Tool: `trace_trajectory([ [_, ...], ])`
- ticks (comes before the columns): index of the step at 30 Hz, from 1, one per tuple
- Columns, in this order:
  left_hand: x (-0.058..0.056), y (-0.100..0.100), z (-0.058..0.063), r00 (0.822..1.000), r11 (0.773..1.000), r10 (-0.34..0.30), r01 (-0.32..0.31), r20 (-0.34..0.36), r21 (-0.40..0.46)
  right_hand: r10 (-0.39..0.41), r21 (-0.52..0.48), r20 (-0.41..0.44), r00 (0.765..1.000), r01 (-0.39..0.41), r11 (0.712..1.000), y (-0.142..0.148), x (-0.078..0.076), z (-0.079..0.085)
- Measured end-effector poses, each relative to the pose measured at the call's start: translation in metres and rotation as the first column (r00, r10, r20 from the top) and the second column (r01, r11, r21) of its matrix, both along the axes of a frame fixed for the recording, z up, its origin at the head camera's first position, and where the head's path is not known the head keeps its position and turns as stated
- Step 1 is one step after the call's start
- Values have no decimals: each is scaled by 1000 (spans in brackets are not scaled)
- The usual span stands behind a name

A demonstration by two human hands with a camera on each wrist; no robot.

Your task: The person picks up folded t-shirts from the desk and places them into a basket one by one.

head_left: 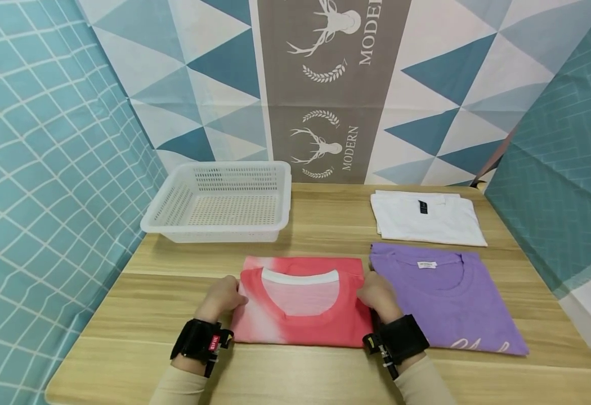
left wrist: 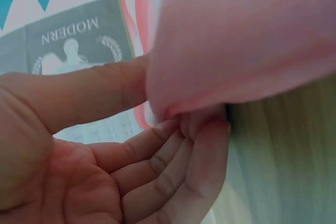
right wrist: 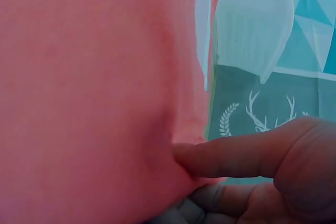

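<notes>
A folded red-and-pink T-shirt with a white inner neckband lies on the wooden table in the head view. At its left edge my left hand grips the cloth; in the left wrist view the thumb lies on top of the pink fabric and curled fingers are beneath. My right hand pinches the opposite edge, and the right wrist view has its thumb pressing the red fabric from above. The right fingertips are partly hidden under the cloth.
A folded purple T-shirt lies just right of my right hand. Behind it is a folded white T-shirt. A white plastic basket stands at the back left of the wooden table, near the patterned wall covering.
</notes>
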State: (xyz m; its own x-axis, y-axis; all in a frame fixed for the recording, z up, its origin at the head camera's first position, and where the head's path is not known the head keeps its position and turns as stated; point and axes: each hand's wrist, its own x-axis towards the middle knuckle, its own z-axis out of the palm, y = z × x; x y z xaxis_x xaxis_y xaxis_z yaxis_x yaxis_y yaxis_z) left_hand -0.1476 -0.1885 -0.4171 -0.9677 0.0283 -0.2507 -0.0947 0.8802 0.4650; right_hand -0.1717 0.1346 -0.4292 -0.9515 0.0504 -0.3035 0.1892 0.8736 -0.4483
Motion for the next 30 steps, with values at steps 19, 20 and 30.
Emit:
trace_trajectory([
  [19,-27,-5,-1,998,979,39,-49,57,200,-46,-358,-28,999,33,933,0,-12,5],
  [20,-29,-4,-2,998,978,43,-52,52,203,-49,-374,-26,998,36,927,0,-14,4],
  [30,-36,1,-8,997,982,77,-76,3,176,-114,-438,43,993,121,891,-3,-22,-3],
])
